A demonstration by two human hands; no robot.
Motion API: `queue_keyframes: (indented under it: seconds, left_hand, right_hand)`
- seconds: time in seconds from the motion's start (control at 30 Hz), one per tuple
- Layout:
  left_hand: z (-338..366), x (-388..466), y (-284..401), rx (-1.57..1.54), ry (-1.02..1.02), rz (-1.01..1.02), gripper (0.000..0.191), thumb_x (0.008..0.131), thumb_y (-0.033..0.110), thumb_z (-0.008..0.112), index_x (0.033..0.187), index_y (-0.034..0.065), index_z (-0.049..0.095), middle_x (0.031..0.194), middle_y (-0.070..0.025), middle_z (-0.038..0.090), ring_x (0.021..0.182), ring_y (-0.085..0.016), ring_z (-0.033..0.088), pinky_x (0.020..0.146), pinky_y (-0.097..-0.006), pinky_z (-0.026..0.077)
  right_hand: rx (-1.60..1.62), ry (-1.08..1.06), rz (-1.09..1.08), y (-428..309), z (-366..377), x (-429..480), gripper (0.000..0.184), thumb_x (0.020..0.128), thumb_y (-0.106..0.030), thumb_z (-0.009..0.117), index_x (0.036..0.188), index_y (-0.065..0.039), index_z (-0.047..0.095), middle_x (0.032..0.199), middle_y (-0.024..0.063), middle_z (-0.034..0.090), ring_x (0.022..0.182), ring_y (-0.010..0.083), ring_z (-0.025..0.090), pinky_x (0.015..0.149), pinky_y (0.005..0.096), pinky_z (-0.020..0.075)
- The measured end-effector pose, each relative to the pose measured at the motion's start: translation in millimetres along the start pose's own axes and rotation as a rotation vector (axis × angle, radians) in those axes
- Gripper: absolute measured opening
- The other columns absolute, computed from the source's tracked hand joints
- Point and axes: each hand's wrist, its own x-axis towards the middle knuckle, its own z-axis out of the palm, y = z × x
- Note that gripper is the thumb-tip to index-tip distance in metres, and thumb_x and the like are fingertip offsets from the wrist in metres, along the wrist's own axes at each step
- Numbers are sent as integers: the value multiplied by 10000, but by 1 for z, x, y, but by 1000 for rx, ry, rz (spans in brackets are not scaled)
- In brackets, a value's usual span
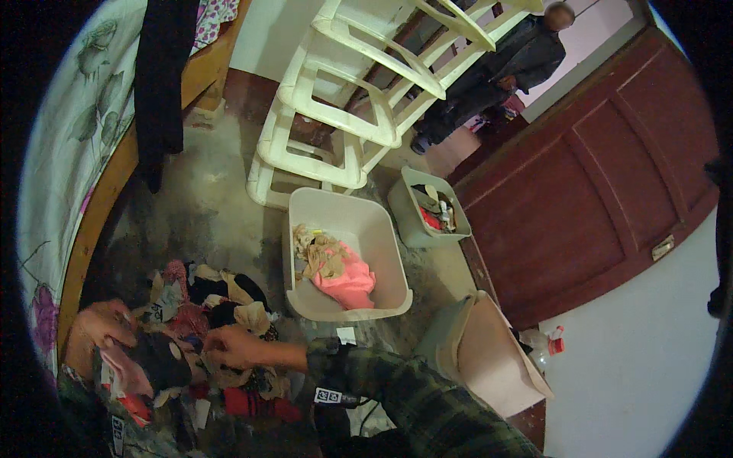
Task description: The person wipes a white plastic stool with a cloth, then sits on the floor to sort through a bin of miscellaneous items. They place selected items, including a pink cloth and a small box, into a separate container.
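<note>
A mixed pile of socks and small cloth pieces (183, 309) lies on the floor at the lower left. My left hand (103, 329), at the pile's left side, has curled fingers at a pink cloth (126, 369), with a dark cloth (163, 358) beside it. My right hand (232, 346) is over the pile's right part, fingers bent down at a tan cloth; whether it grips it cannot be told. Right of the pile stands a beige plastic bin (386, 257) holding a pink cloth (349, 280) and tan stockings (323, 257). A red cloth (257, 403) lies below my right hand.
A shelving rack (343, 131) of pale plastic stands behind the bin. A smaller bin (406, 220) with mixed items and a tipped bin (498, 360) are to the right, near a plastic bottle (541, 346) and brown door (584, 177). A bed frame (103, 200) runs left. A person (498, 68) stands beyond.
</note>
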Motion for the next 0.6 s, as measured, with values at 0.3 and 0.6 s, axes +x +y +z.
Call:
queue_keyframes:
  seconds: [0.3, 0.6]
  left_hand:
    - [-46, -17, 84, -1013, 192, 221, 281, 809, 232, 703, 1065, 125, 655, 1010, -44, 645, 878, -194, 657, 713, -341, 560]
    - [64, 5, 218, -533, 190, 161, 204, 787, 189, 775, 852, 63, 629, 783, 34, 564, 740, -88, 560, 571, -267, 447]
  right_hand:
    - [436, -151, 234, -18, -15, -8, 183, 842, -169, 665, 943, -16, 670, 843, 85, 688, 713, 158, 659, 612, 294, 512]
    - [1512, 85, 252, -56, -67, -2, 519, 918, -450, 607, 1243, -48, 559, 1139, 119, 649, 965, 263, 659, 884, 383, 524]
